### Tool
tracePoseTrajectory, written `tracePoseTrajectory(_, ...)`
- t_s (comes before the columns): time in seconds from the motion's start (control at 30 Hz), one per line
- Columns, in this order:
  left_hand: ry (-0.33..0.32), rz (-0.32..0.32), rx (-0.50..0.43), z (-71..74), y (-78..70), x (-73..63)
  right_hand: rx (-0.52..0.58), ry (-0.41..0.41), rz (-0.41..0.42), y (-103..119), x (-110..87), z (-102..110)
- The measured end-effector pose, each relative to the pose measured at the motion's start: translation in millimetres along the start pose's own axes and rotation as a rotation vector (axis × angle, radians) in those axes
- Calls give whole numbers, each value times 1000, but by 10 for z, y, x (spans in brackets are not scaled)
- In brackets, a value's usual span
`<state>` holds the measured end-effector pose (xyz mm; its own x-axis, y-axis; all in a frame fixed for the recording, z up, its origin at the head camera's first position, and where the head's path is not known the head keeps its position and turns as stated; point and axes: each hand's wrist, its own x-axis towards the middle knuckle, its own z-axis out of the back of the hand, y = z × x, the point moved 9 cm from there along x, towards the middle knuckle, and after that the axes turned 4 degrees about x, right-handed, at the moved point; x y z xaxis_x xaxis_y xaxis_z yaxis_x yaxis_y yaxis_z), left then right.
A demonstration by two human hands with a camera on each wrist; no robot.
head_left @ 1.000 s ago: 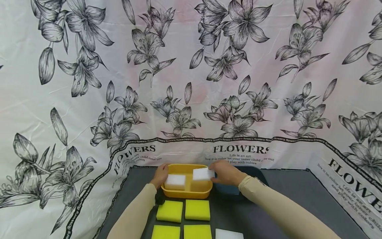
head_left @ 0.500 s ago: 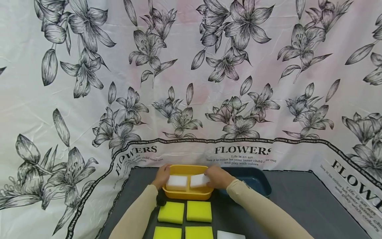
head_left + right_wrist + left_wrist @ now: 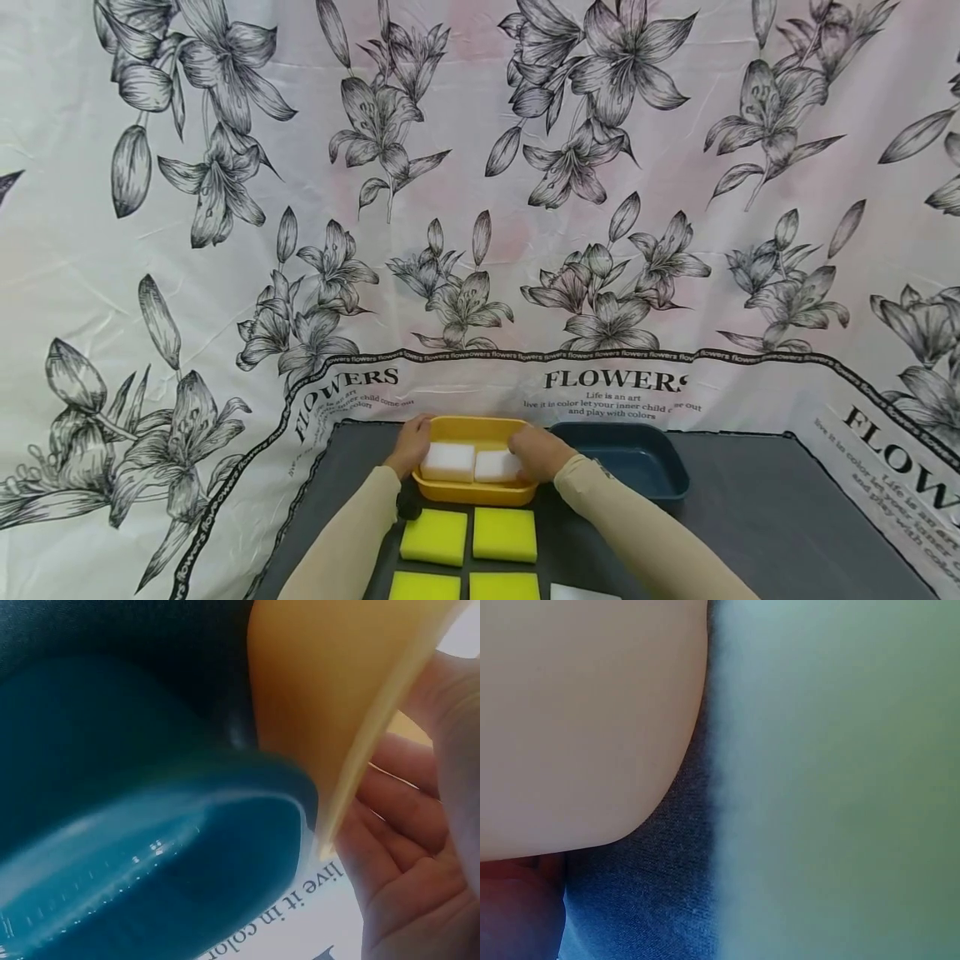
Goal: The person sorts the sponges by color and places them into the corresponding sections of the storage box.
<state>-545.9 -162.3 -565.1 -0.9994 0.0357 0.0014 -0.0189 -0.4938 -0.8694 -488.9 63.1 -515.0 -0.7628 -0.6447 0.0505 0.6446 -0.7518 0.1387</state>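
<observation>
My left hand [image 3: 410, 444] grips the left rim of the yellow plastic container [image 3: 475, 495] in the head view. One white sponge [image 3: 448, 460] lies inside, beside that hand. A second white sponge [image 3: 495, 466] lies to its right, with its right end hidden by my right hand [image 3: 537, 452]. The right hand reaches over the container's right rim and holds that sponge. In the right wrist view the fingers [image 3: 405, 814] are inside the container's wall, and only a white corner shows near the thumb. In the left wrist view, just a dark reddish bit of the left hand [image 3: 517, 919] shows.
A dark blue container [image 3: 663, 467] stands close to the right of the yellow one. Several yellow sponges [image 3: 504, 534] lie in rows in front, with another white piece [image 3: 583, 592] at the bottom edge. A flower-printed cloth [image 3: 480, 292] hangs behind the grey table [image 3: 757, 500].
My right hand has moved left and down, lowering the white sponge from above the container to beside the other one. More of the blue container shows. My left hand keeps its hold on the rim.
</observation>
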Motion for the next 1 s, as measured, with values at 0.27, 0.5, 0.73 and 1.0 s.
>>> tracePoseTrajectory(0.27, 18, -15, -27, -51, 67, 65, 77, 0, 7, -174, 45, -235)
tracePoseTrajectory(0.5, -6, -47, -6, -23, 245, 238, 185, 21, -74, -22, -117, 39)
tracePoseTrajectory(0.73, 6, -11, -7, -14, 146, 153, 199, -37, -36, -72, -351, 247)
tracePoseTrajectory(1.0, 11, 0, -36, -127, 464, 451, 184, -64, 2, -142, -724, 397)
